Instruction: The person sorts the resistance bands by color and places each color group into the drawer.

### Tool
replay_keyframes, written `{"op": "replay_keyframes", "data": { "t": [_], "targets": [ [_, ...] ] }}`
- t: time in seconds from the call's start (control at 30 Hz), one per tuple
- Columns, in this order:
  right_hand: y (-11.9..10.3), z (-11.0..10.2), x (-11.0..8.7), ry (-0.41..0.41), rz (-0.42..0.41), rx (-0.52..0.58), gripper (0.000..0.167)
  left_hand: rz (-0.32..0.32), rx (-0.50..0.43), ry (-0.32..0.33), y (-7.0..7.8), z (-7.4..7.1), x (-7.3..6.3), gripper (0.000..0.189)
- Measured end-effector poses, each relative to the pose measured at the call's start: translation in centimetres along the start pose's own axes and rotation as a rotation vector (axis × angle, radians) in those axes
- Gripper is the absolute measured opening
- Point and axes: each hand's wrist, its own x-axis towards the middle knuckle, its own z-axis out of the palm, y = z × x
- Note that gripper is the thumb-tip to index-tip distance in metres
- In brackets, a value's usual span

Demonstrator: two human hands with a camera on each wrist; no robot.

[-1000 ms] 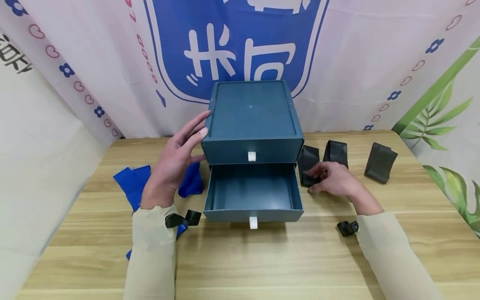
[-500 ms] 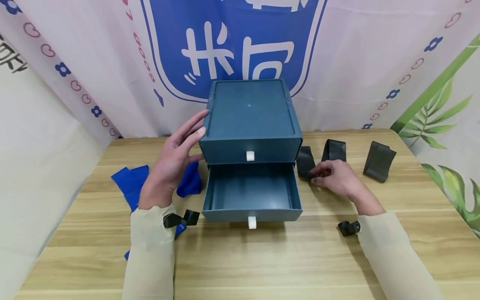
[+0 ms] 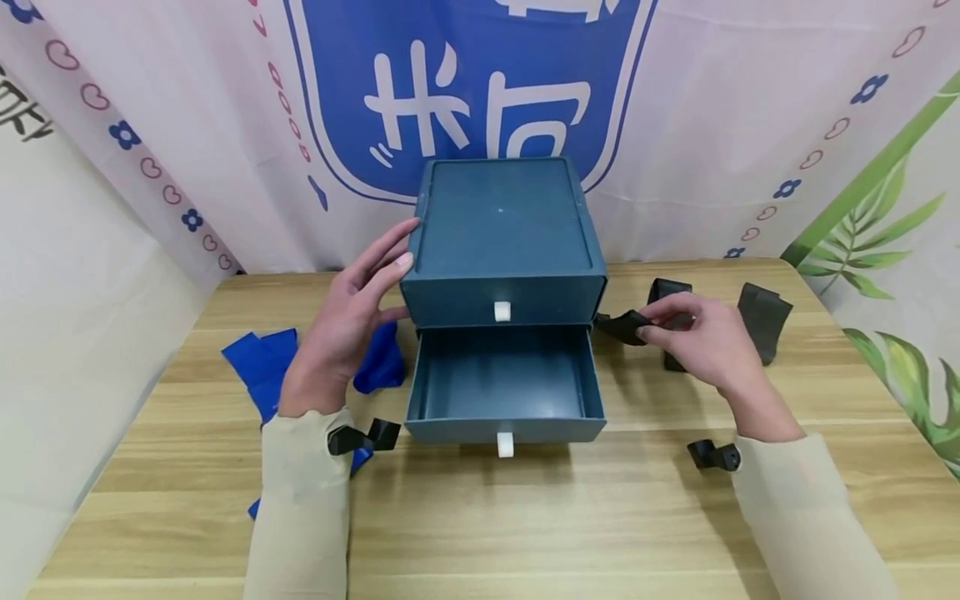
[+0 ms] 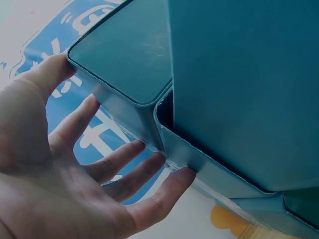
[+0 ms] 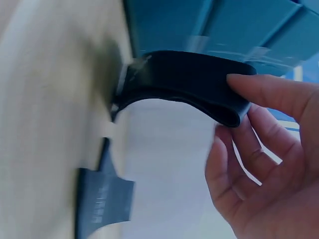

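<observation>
A dark teal drawer unit stands at the back middle of the table, its lower drawer pulled out with a bare floor showing. My left hand rests extended fingers against the unit's left side; the left wrist view shows those fingertips touching its wall. Right of the unit, my right hand pinches a folded black strip between thumb and fingers. In the right wrist view the strip arches, its held end raised and its far end near the tabletop.
Two more folded black strips lie at the right, one partly behind my right hand and another farther right. Blue folded pieces lie around my left forearm, one beside the unit. A printed curtain hangs behind the table.
My right hand has taken hold of the nearest black strip, lifted its near end off the table and moved slightly right and back. My left hand stays on the unit.
</observation>
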Motion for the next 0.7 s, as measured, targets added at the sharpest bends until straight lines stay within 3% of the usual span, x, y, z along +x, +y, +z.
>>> {"op": "replay_keyframes", "data": {
  "t": [0.23,0.5,0.7],
  "targets": [
    [-1.3,-1.8,-1.4,0.002,0.022,0.048,0.032,0.003,-0.003,-0.003,0.0,0.0,0.0,0.052],
    [-2.9,-3.4,-3.1,-0.012,0.001,0.183,0.034,0.002,-0.002,0.0,0.0,0.1,0.0,0.053],
    [-3.3,-4.0,-4.0,0.018,-0.037,0.304,0.023,0.005,0.001,0.003,-0.1,0.1,0.0,0.053]
  ]
}}
